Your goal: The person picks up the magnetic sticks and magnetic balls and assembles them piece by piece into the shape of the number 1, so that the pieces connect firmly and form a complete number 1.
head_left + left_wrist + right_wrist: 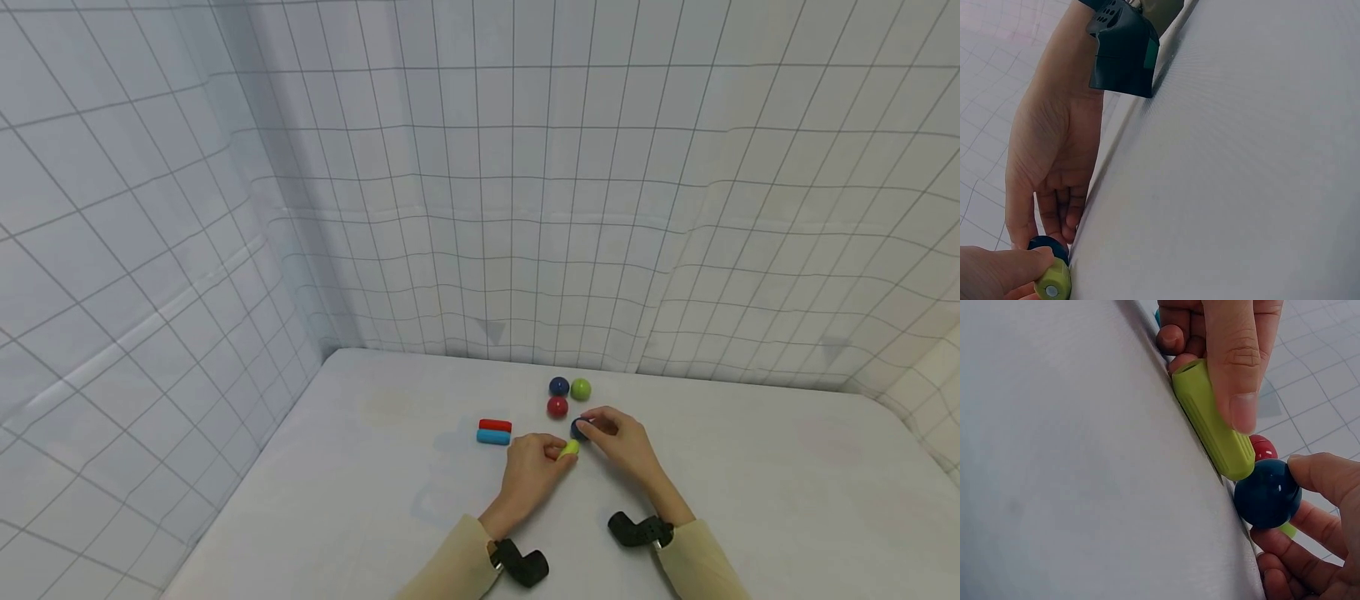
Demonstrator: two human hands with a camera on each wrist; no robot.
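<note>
The left hand (pixel 534 467) is pinching a green peg (pixel 1213 419), its long axis aiming at the blue ball (pixel 1267 492) the right hand (pixel 626 446) is gripping alongside.

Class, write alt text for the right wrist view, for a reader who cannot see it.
A left hand holds a lime-green ridged cylinder against a white table, its end touching a dark blue ball gripped by the right hand. A red ball shows behind them.

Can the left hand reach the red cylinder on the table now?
Probably not freely: the left hand already holds a yellow-green ribbed cylinder. The glossy red cylinder lies nearby with nothing between.
</note>
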